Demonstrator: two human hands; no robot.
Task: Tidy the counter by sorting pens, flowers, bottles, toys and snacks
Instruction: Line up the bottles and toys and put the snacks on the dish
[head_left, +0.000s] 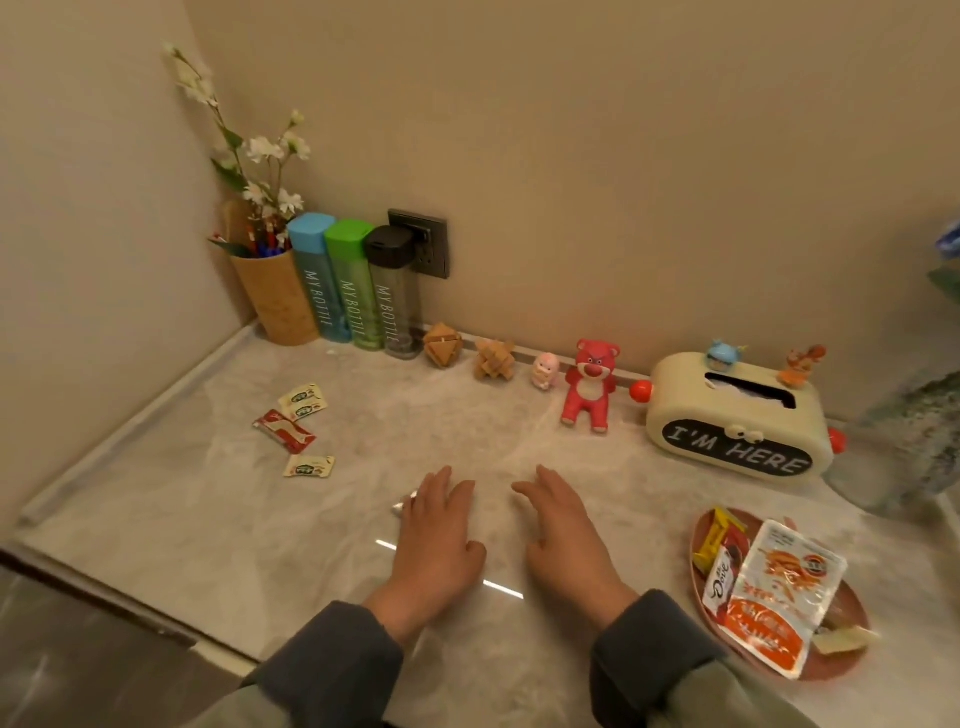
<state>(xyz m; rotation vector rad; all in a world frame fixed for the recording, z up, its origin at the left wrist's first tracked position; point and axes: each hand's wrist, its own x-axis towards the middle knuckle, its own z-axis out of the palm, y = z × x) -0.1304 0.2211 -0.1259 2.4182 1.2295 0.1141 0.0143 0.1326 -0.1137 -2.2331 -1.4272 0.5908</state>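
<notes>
My left hand (439, 535) and my right hand (563, 535) lie flat and open on the marble counter (208, 519), side by side, holding nothing. Three snack packets lie loose at the left: a cream one (304, 401), a red one (284, 431) and another cream one (309, 466). A pink plate (698, 571) at the right holds several snacks, with a large orange-and-white packet (779, 597) on top. A cork cup (275, 296) in the back corner holds pens and white flowers (265, 150). Blue (317, 275), green (353, 286) and black-capped (392, 291) bottles stand beside it.
Along the back wall stand two wooden puzzles (442, 345) (493, 358), a small pink figure (545, 370) and a red bear toy (589, 384). A cream tissue box (737, 415) reading "I'M HERE" carries two small figures. A wall socket (423, 244) sits behind the bottles.
</notes>
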